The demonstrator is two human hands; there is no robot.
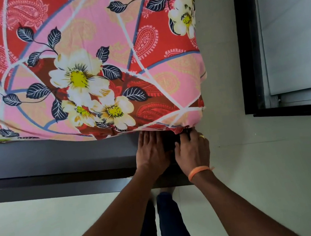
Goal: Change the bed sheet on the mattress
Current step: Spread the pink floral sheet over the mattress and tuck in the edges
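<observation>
Red cloth bunches at the near right corner of the mattress, and the fingers of the right hand [192, 148] curl into that gathered bit of the sheet [87, 67], pinching it where it hangs below the corner. It looks like the hand is drawing the slack down so it can go under the mattress. Just beside it, the left hand [151, 150] lies flat with straight fingers, their tips hidden under the sheet's lower edge, probably pushing the hem in or lifting the mattress a little to make room. Both hands work the same corner because that is where loose cloth collects. An orange band [199, 171] sits on the right wrist. The flowered sheet, pink and red with white blooms and dark leaves, already covers the top of the mattress and drapes over its near edge. Under it runs the dark bed frame [57, 161]. Pale floor tiles [35, 224] lie below, a pale wall [219, 49] stands just beside the bed's right edge, and a black-framed window [248, 44] is set further right.
</observation>
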